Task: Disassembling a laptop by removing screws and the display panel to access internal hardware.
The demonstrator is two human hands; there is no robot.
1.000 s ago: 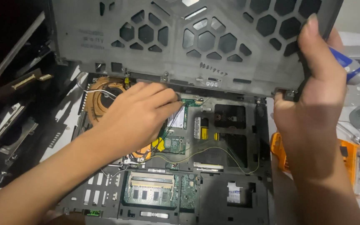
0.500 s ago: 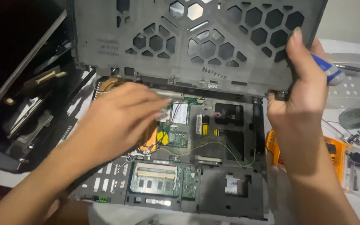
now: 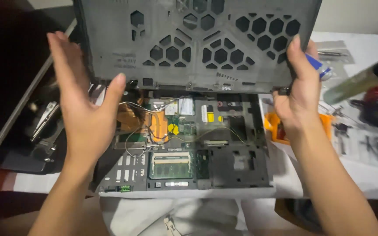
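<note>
The grey laptop panel (image 3: 197, 43), pierced with hexagonal holes, stands tilted up over the opened laptop base (image 3: 184, 153), its lower edge just above the hinge line. The right hand (image 3: 300, 96) grips its right edge, fingers closed around it; the left hand (image 3: 86, 105) is spread open at the left edge, thumb touching the lower corner. A level, two-sided lift seems wise, since thin wires (image 3: 154, 131) lie just beneath. Room is tight: a black screen part (image 3: 9, 87) crowds the left, an orange tray (image 3: 276, 126) and loose parts sit right.
</note>
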